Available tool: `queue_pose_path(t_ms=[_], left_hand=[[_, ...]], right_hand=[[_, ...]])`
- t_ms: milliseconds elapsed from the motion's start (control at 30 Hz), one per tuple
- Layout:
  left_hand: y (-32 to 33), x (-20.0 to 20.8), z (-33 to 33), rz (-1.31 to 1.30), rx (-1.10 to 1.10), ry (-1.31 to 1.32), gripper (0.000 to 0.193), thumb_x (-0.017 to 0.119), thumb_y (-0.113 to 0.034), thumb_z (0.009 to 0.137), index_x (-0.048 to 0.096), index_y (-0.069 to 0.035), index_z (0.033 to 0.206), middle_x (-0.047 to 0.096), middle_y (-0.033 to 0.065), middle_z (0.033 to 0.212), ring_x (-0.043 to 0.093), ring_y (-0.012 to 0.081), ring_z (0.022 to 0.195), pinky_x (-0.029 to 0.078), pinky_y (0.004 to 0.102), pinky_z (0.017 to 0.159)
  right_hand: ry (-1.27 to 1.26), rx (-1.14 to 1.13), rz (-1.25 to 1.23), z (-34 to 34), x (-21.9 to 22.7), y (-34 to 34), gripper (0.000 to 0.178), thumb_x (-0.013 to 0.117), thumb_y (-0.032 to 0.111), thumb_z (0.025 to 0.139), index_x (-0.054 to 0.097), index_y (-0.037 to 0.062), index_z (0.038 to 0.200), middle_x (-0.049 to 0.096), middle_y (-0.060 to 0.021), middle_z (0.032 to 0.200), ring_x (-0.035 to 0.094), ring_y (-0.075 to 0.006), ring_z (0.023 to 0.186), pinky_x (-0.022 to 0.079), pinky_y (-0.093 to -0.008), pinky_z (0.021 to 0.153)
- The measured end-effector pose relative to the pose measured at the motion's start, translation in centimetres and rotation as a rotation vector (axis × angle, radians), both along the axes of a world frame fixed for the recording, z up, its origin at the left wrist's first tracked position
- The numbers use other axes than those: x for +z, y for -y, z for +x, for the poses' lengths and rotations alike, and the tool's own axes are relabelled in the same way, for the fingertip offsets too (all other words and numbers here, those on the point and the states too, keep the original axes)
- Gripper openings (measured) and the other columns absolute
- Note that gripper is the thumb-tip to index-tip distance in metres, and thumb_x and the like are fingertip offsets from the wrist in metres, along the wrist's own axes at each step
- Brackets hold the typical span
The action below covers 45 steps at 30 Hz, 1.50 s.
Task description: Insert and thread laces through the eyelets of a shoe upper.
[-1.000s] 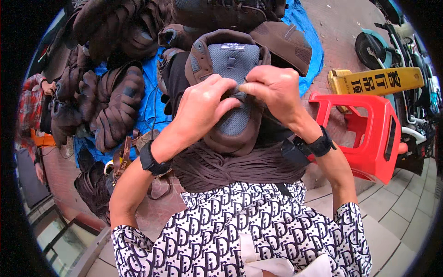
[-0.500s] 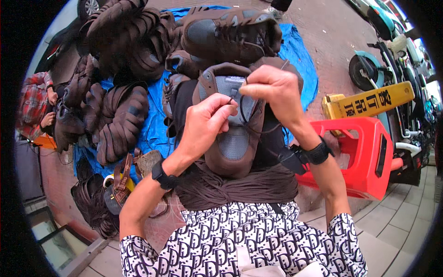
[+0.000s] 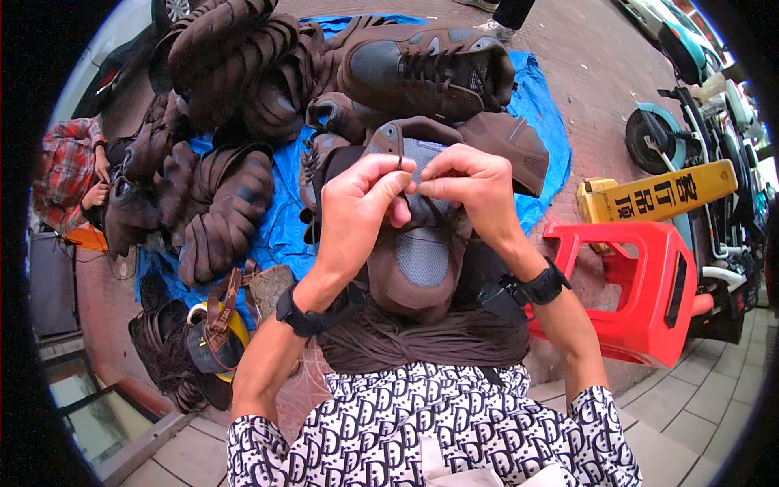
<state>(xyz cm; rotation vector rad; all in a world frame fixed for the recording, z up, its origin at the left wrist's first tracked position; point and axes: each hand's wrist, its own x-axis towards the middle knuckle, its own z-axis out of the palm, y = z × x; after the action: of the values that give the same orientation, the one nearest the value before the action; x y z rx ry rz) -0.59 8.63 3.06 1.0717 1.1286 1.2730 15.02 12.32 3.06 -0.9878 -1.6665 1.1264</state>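
While the blue tarp (image 3: 535, 97) covers a big patch of ground, with a brown pile (image 3: 223, 215) toward its left edge and a laced shoe (image 3: 422, 69) near its far right corner, the real action's past its near edge. The shoe (image 3: 415, 272) being worked on is there, toe toward the person, seemingly propped on the lap, with a lace bundle (image 3: 422, 337) between it and the shirt. The left hand (image 3: 357, 203) has thumb and finger clamped on a lace (image 3: 401, 162); the right hand (image 3: 479, 191) looks pinched on it too, tips almost meeting, exact grip too small to make out. My two cents: pinch close to the tip so it doesn't flop, keep it untwisted, steady the shoe with the knees. Yanking could leave uneven ends, tbh.
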Motion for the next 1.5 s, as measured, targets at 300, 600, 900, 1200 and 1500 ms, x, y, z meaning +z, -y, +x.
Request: queue_pose_path(t_ms=[300,600,900,1200,1500], left_hand=[[0.1,-0.6,-0.5,-0.097,-0.112,0.011,0.015,0.049,-0.009,0.087,0.058,0.002,0.092,0.060,0.0047,0.075,0.058,0.0082,0.058,0.047,0.0198,0.050],[0.3,-0.7,0.7,0.094,0.006,-0.416,0.014,0.046,-0.009,0.087,0.054,0.003,0.088,0.059,0.0138,0.064,0.062,0.0170,0.055,0.047,0.0272,0.049],[0.7,-0.2,0.5,0.036,-0.115,-0.475,0.021,0.046,-0.008,0.086,0.050,0.001,0.104,0.060,0.0134,0.065,0.060,0.0193,0.055,0.047,0.0301,0.050],[3.2,0.1,-1.9,-0.015,0.019,-0.453,0.018,0.050,-0.003,0.083,0.057,-0.001,0.099,0.062,0.0084,0.084,0.056,0.0106,0.060,0.046,0.0235,0.052],[7.5,-2.3,0.0,0.874,-0.475,-1.395,0.047,0.058,-0.019,0.067,0.052,-0.001,0.110,0.050,0.0136,0.114,0.049,0.0272,0.103,0.041,0.0379,0.089]], right_hand=[[-0.024,0.045,-0.146,-0.8,-0.5,-0.2,0.021,0.068,0.006,0.063,0.066,-0.0004,0.083,0.060,-0.0019,0.066,0.052,-0.0058,0.059,0.043,-0.0203,0.053],[0.075,-0.184,0.312,-2.7,-1.8,1.2,0.024,0.062,0.003,0.063,0.064,0.0016,0.087,0.063,-0.0116,0.076,0.062,-0.0193,0.066,0.049,-0.0274,0.059],[0.013,-0.177,0.195,-2.3,-2.2,0.6,0.026,0.059,0.001,0.060,0.065,0.0004,0.085,0.063,-0.0104,0.072,0.061,-0.0155,0.065,0.048,-0.0252,0.061],[0.041,0.130,-0.057,-0.4,-1.3,-0.3,0.015,0.061,0.001,0.065,0.067,0.0006,0.078,0.062,-0.0029,0.074,0.050,-0.0048,0.057,0.037,-0.0176,0.047],[-0.071,0.397,-0.439,-0.4,0.2,-1.7,0.015,0.060,0.009,0.072,0.065,-0.0009,0.082,0.062,-0.0048,0.063,0.052,-0.0057,0.043,0.036,-0.0174,0.038]])
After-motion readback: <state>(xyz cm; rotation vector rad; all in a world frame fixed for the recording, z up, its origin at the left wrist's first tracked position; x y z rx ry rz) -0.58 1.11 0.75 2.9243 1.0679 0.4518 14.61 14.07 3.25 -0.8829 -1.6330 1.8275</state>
